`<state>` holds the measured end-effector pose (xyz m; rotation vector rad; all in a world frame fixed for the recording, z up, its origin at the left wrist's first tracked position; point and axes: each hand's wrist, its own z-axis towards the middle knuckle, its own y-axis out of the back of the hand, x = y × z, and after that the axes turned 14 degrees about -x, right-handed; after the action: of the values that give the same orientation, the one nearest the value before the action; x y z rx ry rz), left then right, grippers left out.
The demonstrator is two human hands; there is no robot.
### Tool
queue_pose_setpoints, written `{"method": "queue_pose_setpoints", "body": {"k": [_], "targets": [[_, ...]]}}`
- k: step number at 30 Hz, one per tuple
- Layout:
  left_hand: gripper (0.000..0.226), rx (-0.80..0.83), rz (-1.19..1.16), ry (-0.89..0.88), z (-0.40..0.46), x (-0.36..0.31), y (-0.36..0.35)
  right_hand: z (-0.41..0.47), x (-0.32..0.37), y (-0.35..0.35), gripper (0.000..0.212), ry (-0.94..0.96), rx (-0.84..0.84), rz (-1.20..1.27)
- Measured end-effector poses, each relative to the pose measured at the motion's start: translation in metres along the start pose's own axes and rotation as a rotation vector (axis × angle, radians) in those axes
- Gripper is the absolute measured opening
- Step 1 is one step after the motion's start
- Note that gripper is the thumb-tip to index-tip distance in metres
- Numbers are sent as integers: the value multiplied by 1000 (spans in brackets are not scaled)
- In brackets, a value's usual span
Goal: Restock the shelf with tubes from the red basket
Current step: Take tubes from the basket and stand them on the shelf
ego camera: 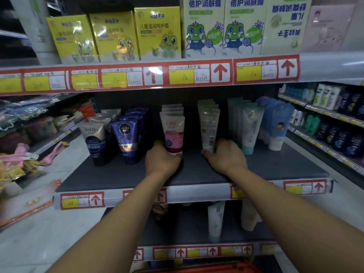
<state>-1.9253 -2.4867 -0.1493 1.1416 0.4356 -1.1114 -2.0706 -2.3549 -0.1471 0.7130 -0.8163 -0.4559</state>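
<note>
Our L hand (162, 157) grips the pink tube (173, 133) base on the shelf (118, 174); just R of that tube, our R hand (226, 154) holds the pale tube (209, 127). Red basket (206, 267) below shelf.

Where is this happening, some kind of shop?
Most likely a supermarket or drugstore aisle. Rows of skincare tubes stand on a shelf, red and yellow price tags line the shelf edges, and boxed children's creams sit above.

Pink-and-white softto tube (173, 133), dark blue Nivea tube (126, 140), pale green tube (209, 129), yellow frog-print boxes (157, 34), red-and-yellow price labels (199, 73), red basket (206, 267), dark grey shelf (122, 174)
</note>
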Motion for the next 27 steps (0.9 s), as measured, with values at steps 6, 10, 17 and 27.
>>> {"method": "queue_pose_setpoints", "body": {"k": [6, 10, 17, 27], "targets": [[56, -5, 48, -30, 1, 1, -1, -1, -1, 1, 48, 0, 25, 23], [55, -2, 53, -36, 3, 3, -3, -1, 0, 3, 48, -11, 29, 41], [56, -10, 49, -40, 3, 4, -4, -1, -1, 0, 64, -38, 9, 15], [50, -6, 36, -29, 3, 4, -5, -1, -2, -1, 64, -30, 7, 35]]}}
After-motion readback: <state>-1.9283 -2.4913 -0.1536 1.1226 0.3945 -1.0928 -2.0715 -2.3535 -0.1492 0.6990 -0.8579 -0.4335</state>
